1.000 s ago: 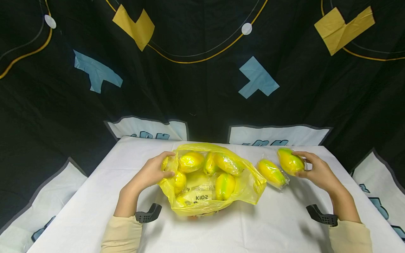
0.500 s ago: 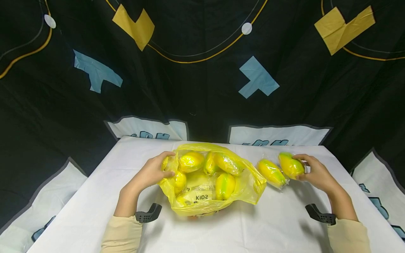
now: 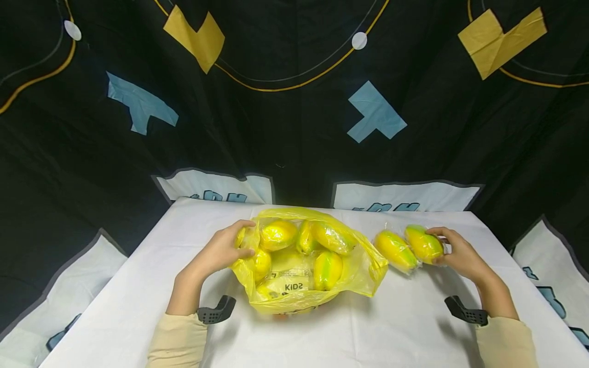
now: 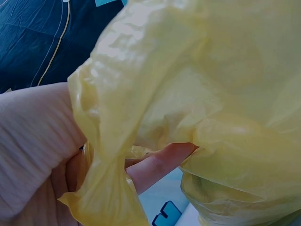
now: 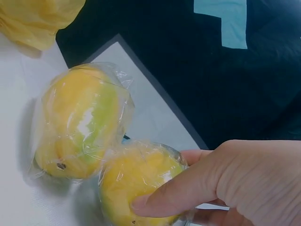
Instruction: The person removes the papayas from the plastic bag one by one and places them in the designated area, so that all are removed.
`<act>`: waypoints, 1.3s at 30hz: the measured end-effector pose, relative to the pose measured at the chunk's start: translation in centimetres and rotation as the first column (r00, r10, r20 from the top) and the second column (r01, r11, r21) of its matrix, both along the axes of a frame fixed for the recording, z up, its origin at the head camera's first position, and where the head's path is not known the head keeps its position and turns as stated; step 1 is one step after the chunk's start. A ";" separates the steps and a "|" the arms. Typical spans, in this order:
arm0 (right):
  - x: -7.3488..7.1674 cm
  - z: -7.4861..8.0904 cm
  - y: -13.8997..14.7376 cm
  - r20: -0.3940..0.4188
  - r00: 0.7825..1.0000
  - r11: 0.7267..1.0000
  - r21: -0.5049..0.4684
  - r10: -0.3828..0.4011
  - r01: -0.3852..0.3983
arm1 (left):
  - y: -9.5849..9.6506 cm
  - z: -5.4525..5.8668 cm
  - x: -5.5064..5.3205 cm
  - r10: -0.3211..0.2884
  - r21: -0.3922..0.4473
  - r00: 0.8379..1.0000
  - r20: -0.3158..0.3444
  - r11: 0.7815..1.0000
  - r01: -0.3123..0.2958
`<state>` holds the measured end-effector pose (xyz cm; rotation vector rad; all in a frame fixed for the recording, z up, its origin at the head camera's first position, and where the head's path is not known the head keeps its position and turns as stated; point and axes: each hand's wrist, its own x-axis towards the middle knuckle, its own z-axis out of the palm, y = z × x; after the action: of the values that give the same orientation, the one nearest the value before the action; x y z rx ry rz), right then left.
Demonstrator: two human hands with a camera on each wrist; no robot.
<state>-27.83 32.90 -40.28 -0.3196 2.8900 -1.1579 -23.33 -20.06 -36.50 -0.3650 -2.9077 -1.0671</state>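
1. While we log the grip, our right hand [image 3: 461, 254] pinches film-wrapped fruit A [image 3: 423, 245] between thumb and fingers, right of centre in the head view.
2. Key relation: fruit A lies directly left of that hand, its long axis sloping from upper left to lower right. We note fruit B [image 3: 394, 250] just beside it, further left, nearly parallel; their wraps seem to meet in the right wrist view.
3. We place the yellow bag [image 3: 361, 273] at lower centre, more fruits [image 3: 278, 235] inside; fruit B sits between bag and fruit A.
4. Our left hand [image 3: 224, 249] holds the bag's left edge, plastic hiding some fingers; it is the farther hand from fruit A.
5. Whether fruit A bears on the white tablecloth [image 3: 391, 322], we cannot tell. Judgement: shifting it leftward would press fruit B first.
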 end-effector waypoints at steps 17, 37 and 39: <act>0.0 -0.6 0.6 0.070 0.998 0.999 -0.037 0.001 0.002 | 0.1 0.1 0.0 -0.007 0.013 1.000 0.006 1.000 0.007; 0.3 -0.2 0.9 0.062 0.998 0.998 0.057 0.023 -0.027 | 0.1 -0.1 -0.1 -0.002 0.012 1.000 0.006 1.000 0.002; 0.4 0.0 0.9 0.064 0.998 0.998 0.064 0.025 -0.029 | 0.1 -0.1 -0.1 0.000 0.013 1.000 0.005 1.000 0.000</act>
<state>-27.48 33.79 -40.32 -0.3138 2.8524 -1.0479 -23.44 -19.93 -36.58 -0.3632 -2.9036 -1.0872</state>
